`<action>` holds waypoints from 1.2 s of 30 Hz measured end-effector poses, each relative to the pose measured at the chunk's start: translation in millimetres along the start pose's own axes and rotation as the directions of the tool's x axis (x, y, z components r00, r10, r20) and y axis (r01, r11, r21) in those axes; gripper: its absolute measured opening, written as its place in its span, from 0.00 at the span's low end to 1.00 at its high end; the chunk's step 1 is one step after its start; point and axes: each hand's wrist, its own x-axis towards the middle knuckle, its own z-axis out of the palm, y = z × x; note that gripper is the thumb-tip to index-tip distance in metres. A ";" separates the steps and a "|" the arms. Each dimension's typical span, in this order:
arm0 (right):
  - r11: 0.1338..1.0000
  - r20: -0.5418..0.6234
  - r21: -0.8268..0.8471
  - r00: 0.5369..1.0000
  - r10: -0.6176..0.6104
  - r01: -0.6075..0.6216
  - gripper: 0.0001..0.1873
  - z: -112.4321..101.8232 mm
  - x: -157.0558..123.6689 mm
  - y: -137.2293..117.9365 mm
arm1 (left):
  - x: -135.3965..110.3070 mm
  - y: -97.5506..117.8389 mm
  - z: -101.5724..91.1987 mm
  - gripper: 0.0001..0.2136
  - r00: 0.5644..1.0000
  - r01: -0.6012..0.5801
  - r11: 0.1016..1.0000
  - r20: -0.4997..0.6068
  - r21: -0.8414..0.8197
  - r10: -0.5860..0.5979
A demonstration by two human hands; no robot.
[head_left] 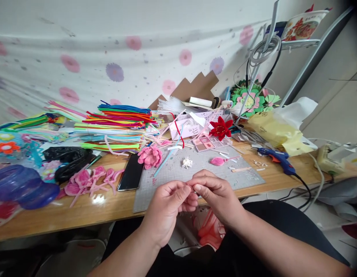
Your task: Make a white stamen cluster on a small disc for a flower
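Note:
My left hand (171, 204) and my right hand (214, 192) meet in front of the table's near edge, thumbs and fingertips pinched together. Whatever sits between the fingertips is too small and covered to name. Just beyond them on the grey cutting mat (178, 175) lies a white spiky flower centre (187, 162). To its right is a pink bud on a stem (218, 161). A pink fuzzy flower (150, 156) rests at the mat's upper left. Farther back, a red flower (221, 128) leans over a palette of pink and brown colours (212, 143).
Bundles of coloured pipe cleaners (117, 123) fill the back left. Pink petals (90, 179) and a black phone (129, 172) lie left of the mat. A blue glue gun (278, 159) with a cable is on the right. Below the table hangs a bin with a red bag (211, 231).

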 end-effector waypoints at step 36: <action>0.723 0.217 -0.690 0.945 0.246 -0.030 0.09 -82.5 70.8 49.0 | 177.7 16.7 -43.4 0.05 0.964 -0.220 0.196 0.181 0.956 0.196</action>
